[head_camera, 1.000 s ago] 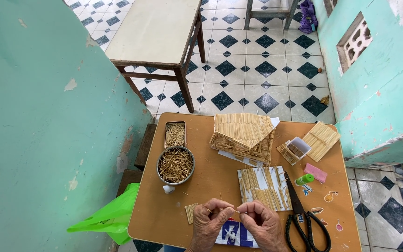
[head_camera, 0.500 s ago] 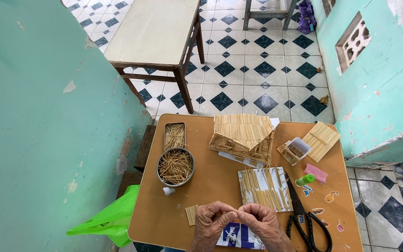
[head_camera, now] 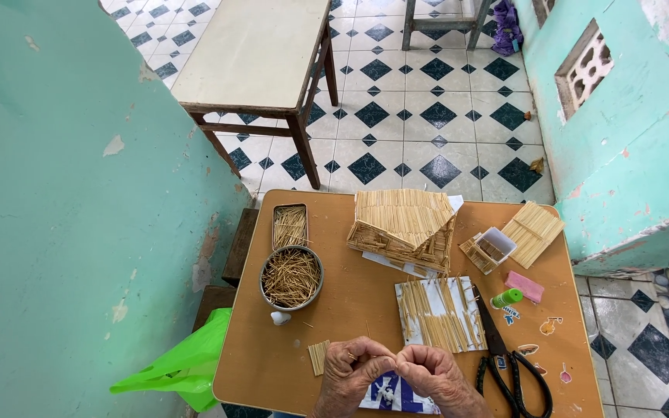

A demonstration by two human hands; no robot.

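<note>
At the near edge of the small wooden table (head_camera: pixel 350 310), the stick house (head_camera: pixel 404 228) fills the far middle and a round bowl of sticks (head_camera: pixel 292 277) sits left. Left hand (head_camera: pixel 350 375) and right hand (head_camera: pixel 435 379), fingertips pinched together, meet over bare wood beside scissors (head_camera: pixel 516 371); what they pinch cannot be told.

Smooth wooden table (head_camera: pixel 365 310), dull metal bowl (head_camera: pixel 266 288) of thin wooden sticks (head_camera: pixel 292 276), rough stick-built house (head_camera: pixel 403 228)
</note>
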